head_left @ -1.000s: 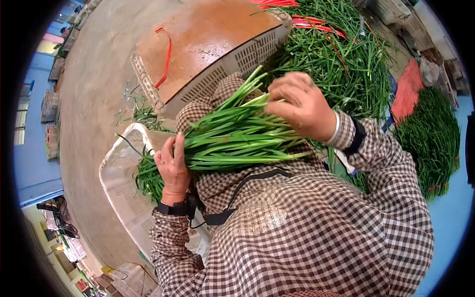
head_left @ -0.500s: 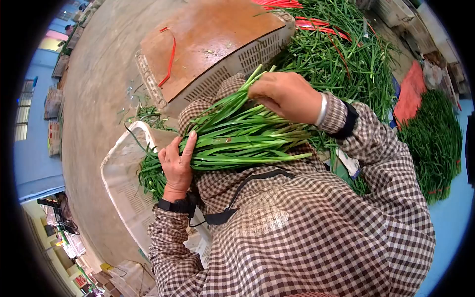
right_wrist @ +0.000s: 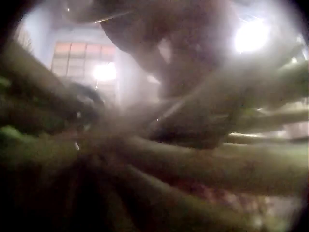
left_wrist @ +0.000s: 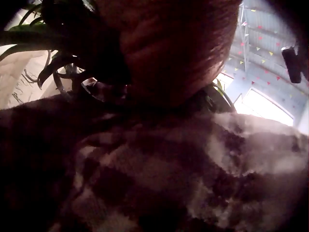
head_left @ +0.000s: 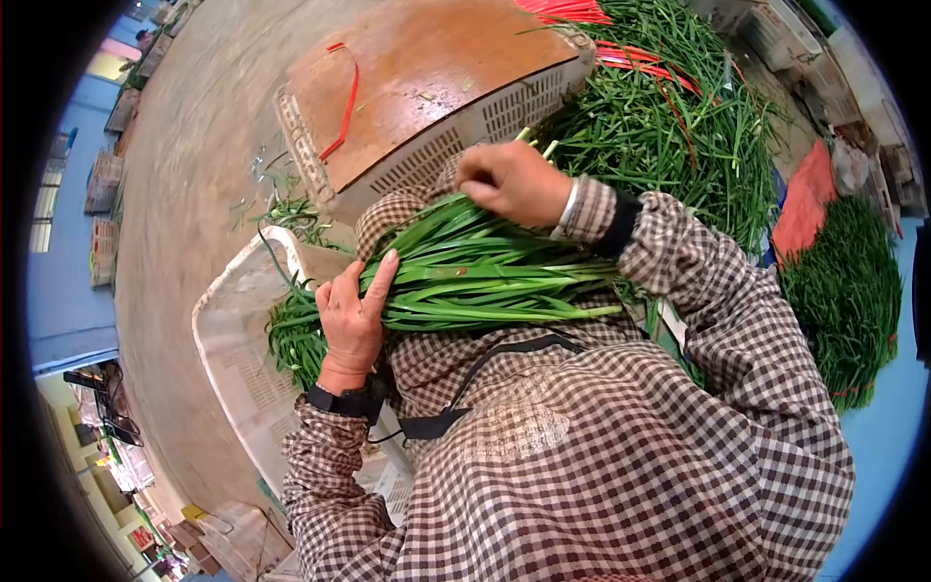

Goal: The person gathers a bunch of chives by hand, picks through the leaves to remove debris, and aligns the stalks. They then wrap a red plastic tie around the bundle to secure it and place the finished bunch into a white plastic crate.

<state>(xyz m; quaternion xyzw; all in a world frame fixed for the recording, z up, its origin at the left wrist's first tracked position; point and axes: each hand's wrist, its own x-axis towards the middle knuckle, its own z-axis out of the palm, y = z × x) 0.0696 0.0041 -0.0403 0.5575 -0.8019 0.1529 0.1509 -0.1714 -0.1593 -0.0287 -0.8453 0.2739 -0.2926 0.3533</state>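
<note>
A loose bundle of garlic chives (head_left: 485,276) lies across the person's lap, pale stem ends to the right and leafy tips to the left. The left hand (head_left: 351,320) grips the bundle near its leafy end, index finger stretched along the top. At the far side of the bundle, the right hand (head_left: 516,184) has its fingers curled down onto chives, with pale stem ends jutting out behind it. Its fingertips are hidden. The left wrist view is mostly dark sleeve (left_wrist: 145,169); blurred stalks (right_wrist: 217,164) fill the right wrist view.
A white plastic crate (head_left: 242,359) with drooping leaves stands at left. Ahead, a brown board (head_left: 436,78) tops another crate, with a red strap (head_left: 351,107) on it. A large chive heap (head_left: 669,145) lies at front right, and tied bunches (head_left: 842,301) stand farther right.
The right hand has moved left and down across the bundle, its fingers curling onto the far-side chives. The left hand stays on the leafy end, shifting slightly right.
</note>
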